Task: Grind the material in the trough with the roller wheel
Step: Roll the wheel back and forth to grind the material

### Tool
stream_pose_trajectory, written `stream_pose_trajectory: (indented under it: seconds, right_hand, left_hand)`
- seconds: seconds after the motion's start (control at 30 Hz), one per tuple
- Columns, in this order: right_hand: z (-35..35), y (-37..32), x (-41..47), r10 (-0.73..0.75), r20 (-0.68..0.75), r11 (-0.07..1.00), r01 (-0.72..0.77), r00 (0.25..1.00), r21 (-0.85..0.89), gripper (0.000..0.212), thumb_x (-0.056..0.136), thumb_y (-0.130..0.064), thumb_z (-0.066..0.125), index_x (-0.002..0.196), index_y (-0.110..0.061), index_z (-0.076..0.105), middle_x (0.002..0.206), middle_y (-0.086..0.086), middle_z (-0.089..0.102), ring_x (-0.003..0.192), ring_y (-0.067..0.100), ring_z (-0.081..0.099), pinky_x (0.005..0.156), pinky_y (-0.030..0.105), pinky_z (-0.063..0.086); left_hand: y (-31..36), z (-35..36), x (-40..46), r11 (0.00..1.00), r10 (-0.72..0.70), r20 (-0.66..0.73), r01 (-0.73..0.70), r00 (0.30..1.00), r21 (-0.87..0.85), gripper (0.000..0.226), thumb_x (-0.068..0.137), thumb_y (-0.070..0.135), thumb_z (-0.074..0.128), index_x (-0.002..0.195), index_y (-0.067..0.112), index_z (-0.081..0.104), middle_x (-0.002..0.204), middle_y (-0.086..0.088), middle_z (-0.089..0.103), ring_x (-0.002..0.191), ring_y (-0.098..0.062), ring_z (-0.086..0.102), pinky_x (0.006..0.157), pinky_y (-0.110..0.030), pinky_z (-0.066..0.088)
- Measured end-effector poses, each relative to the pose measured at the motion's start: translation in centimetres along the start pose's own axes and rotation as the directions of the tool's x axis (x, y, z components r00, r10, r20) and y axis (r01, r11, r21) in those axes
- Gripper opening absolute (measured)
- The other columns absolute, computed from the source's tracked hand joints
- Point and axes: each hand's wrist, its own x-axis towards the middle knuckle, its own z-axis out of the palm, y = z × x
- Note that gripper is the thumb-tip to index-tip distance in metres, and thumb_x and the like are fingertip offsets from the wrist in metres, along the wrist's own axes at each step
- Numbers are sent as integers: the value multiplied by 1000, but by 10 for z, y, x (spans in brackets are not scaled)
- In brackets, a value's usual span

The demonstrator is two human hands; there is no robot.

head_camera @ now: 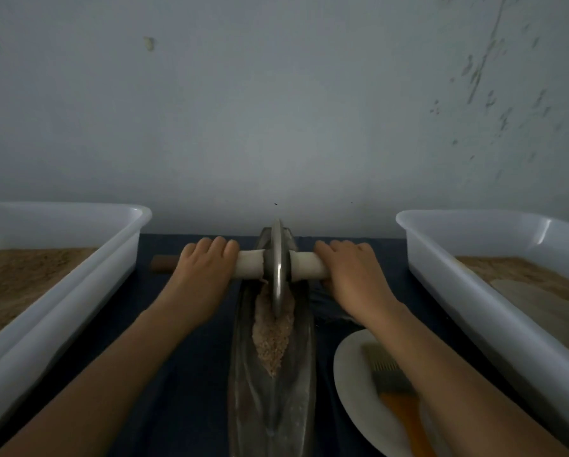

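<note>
Both hands (pixel 207 272) (pixel 352 275) curling round the axle (pixel 309 267), wheel (pixel 278 258) sitting at trough's (pixel 240 341) far end. Material (pixel 271 338) lying nearer, along the near-far axis.

My metal trough (pixel 240 374) is long, narrow and boat-shaped, running from near me to the far wall on the dark cloth. A strip of pale brown, coarse material (pixel 271 338) lies along its middle groove. The thin metal roller wheel (pixel 278 268) stands upright on edge at the far end of that strip, its pale axle handle (pixel 309 266) crossing left to right.
</note>
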Motion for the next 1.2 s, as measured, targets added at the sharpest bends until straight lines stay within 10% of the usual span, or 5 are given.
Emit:
stream_pose_trajectory:
  seconds: [0.37,0.57,0.73,0.97,1.2]
  right_hand:
    - [-23,-4,-9,-37,207,997,21,978,78,18,85,-25,57,101,-21,49,98,1,61,89,22,56,63,30,24]
    - [-73,-16,-11,-108,623,994,70,775,84,19,80,-29,65,96,-26,54,80,-8,49,71,12,50,51,21,34]
    - [-92,-18,-21,-182,707,975,35,683,218,24,84,-30,62,103,-17,56,99,3,63,90,18,61,61,25,43]
    - [-45,-13,-10,-50,290,997,33,956,64,24,87,-34,56,106,-24,45,105,-1,59,97,22,55,71,32,27]
    - [0,-3,-1,51,7,998,-51,999,39,33,90,-29,55,121,-22,46,108,0,54,102,22,47,79,33,26]
  left_hand:
    - [-4,-15,-8,993,78,147,-64,986,-96,31,91,34,51,114,21,36,118,4,50,106,-14,51,87,-24,35]
    - [-8,-59,-22,951,211,591,-22,779,-310,33,91,31,55,116,23,34,115,4,50,99,-9,50,85,-20,38]
    - [-9,-69,-22,946,255,652,-46,714,-320,32,92,31,54,118,22,36,116,4,52,102,-9,51,81,-19,36]
    - [-8,-29,-6,985,85,387,-18,918,-174,28,91,31,52,109,20,35,119,-1,49,108,-19,49,86,-29,35]
    - [7,2,-4,995,-58,-156,44,986,-93,39,54,-4,77,89,5,61,84,-13,58,75,-34,57,68,-40,45]
